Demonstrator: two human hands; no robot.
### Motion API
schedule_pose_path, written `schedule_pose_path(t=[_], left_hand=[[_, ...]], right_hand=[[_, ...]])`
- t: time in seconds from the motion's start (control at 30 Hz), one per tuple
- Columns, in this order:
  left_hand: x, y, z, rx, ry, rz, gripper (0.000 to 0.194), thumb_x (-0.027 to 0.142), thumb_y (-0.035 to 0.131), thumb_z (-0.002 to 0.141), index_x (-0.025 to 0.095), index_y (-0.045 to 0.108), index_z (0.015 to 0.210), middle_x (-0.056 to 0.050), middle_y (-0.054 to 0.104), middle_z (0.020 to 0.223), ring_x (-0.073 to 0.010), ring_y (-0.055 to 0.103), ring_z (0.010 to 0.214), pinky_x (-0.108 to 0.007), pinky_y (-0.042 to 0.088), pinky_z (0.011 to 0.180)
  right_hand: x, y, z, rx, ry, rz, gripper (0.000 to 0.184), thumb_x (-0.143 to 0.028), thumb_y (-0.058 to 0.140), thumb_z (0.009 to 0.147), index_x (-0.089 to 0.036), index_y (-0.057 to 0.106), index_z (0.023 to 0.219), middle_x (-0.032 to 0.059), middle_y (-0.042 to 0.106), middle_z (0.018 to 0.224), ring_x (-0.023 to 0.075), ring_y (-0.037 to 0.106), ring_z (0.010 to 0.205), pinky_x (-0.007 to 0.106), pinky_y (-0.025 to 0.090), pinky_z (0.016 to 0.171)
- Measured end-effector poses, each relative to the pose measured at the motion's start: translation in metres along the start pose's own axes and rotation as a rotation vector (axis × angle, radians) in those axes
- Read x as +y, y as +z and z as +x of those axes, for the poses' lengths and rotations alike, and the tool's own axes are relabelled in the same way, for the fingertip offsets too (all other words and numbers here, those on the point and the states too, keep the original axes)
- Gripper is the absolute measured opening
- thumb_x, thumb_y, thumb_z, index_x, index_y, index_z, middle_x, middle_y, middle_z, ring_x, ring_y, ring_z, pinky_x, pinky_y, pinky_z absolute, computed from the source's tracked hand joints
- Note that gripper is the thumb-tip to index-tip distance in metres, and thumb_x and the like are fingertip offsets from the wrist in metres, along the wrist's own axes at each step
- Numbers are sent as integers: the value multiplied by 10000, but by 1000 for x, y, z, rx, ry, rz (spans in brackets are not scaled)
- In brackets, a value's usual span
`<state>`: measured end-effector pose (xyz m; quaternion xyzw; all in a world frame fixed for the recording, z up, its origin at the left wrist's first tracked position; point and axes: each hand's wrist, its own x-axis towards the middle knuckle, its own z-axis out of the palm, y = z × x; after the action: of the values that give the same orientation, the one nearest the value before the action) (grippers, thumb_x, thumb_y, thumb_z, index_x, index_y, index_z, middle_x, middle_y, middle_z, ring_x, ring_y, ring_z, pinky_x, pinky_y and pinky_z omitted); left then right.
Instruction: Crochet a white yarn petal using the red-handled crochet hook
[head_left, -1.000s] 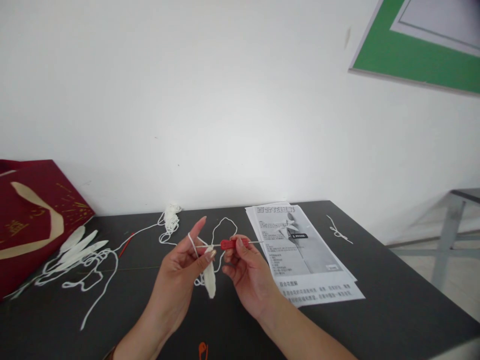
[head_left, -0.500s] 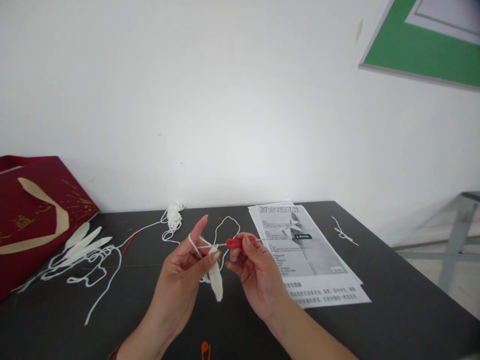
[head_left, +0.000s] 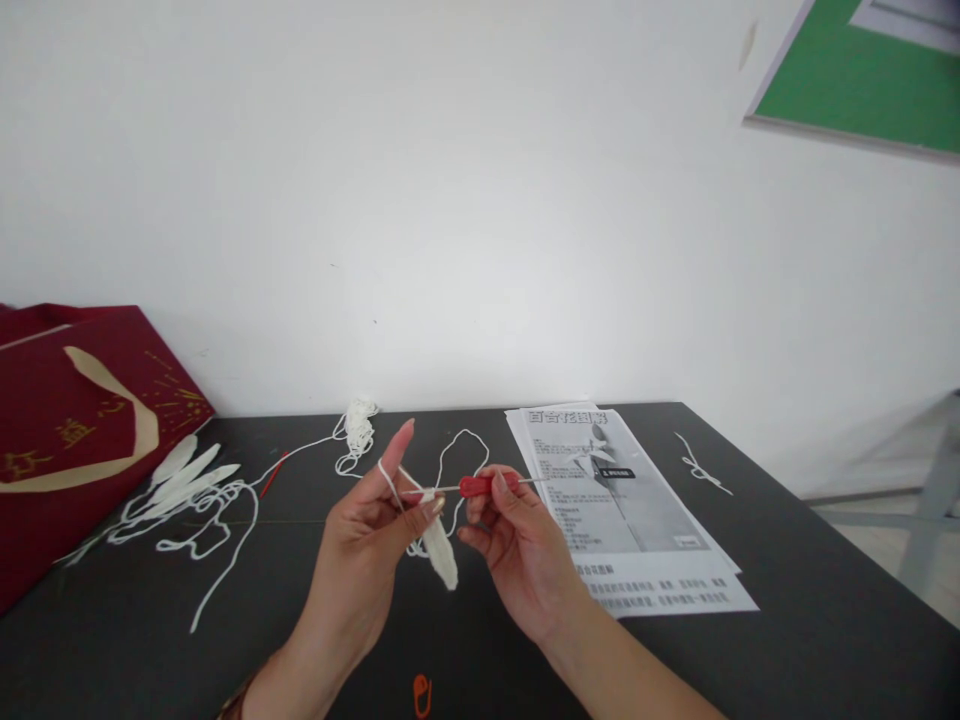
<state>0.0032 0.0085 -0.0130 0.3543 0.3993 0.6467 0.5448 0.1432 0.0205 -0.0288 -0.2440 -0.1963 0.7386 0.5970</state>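
My left hand pinches the top of a white crocheted petal between thumb and fingers. White yarn loops over its raised index finger. In my right hand is a crochet hook with a red grip, its metal shaft pointing left. The hook's tip reaches the petal's upper end by my left fingertips; the stitch there is too small to make out. A strand of yarn curves over the table behind both hands.
Several finished white petals with loose yarn tails lie left, beside a dark red bag. A yarn bundle and a thin red stick lie behind. Printed sheets and a yarn scrap lie right; an orange stitch marker lies in front.
The view has shifted slightly, so the table's things appear farther right. The petal's lower end has swung a little to the right. Both hands keep their hold.
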Motion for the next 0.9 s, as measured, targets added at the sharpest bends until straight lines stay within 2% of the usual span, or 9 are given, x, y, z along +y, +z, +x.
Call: schedule_pose_path(t=[0.23,0.5,0.67,0.8,0.9], left_hand=[[0,-1,-2,1,-4,-4,693,135,820,653,356,616,1278,67,578,673,-74,566,640,-173,502,669],[3,2,-2,-35,-20,-39,708,130,805,680,363,581,1310,75,545,680,-67,536,638,-165,484,664],[3,1,-4,-41,-30,3,739,159,796,695,353,534,1358,64,553,698,-83,537,651,-179,472,655],[3,1,-5,-73,-9,32,669,201,766,744,361,539,1353,42,596,780,-96,555,697,-183,474,647],[3,1,-3,-128,-33,45,582,215,770,748,364,605,1286,22,643,874,-114,591,784,-191,488,685]], right_hand=[[-1,0,-1,7,5,8,222,-261,819,720,-153,681,856,9,698,701,100,610,588,231,618,569],[-5,1,-1,-47,-47,-41,203,-288,794,747,-162,677,854,-7,655,677,99,576,586,233,614,545],[-8,2,1,-38,-69,-56,218,-308,795,749,-157,675,851,2,663,691,101,578,590,239,618,541],[-7,2,0,-29,-50,-49,222,-303,799,744,-162,680,867,3,678,698,106,593,607,236,620,539],[-5,1,1,-28,-25,-30,219,-295,800,743,-163,678,867,3,685,708,105,598,603,234,620,531]])
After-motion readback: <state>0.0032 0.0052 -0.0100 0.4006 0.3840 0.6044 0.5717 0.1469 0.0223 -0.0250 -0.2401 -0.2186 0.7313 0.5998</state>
